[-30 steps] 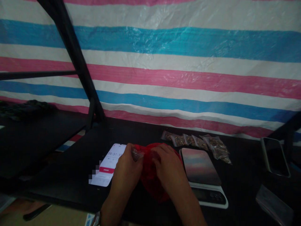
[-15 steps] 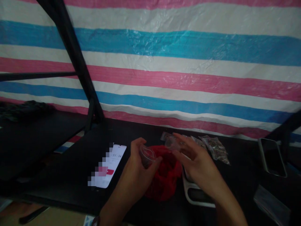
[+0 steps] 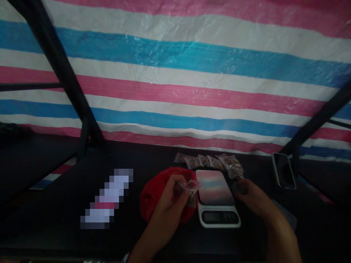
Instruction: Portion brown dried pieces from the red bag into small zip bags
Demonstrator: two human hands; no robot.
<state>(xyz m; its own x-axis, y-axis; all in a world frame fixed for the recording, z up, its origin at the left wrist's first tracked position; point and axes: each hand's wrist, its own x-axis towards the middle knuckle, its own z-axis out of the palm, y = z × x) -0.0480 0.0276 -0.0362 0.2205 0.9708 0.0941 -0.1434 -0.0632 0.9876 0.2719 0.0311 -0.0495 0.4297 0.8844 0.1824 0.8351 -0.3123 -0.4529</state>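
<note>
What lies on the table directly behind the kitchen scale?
A row of small clear packets with brownish contents lies behind the kitchen scale, before the striped tarp. Their contents are too small to identify.

Black bench [image 3: 153, 157], as I see it: scale [image 3: 218, 204] centre; red bag [image 3: 153, 193] at 9 o'clock; packets [image 3: 211, 162] at 12; phone [image 3: 283, 175] at 2.

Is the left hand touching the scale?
Apart. In the head view, the left hand pinches a small clear bag over the red bag; a dark gap separates its fingers from the scale.
</note>
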